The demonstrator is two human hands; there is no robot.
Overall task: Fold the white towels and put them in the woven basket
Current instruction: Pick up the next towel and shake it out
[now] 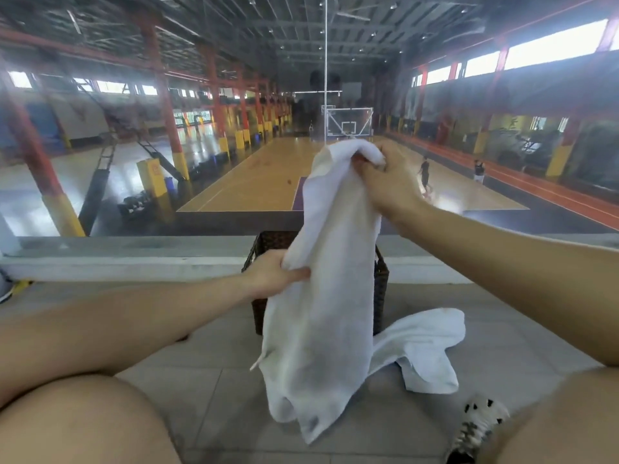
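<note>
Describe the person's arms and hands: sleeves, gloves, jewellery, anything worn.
Both arms are bare as far as the frame shows, with no sleeves in view. The left hand and right hand wear no gloves, and no watch, bracelet or ring is visible.

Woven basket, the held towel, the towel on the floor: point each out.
woven basket [382, 289]: head view, its right wall beside the hanging cloth.
held towel [321, 329]: head view, middle of the hanging cloth.
floor towel [425, 343]: head view, middle of the crumpled cloth.
</note>
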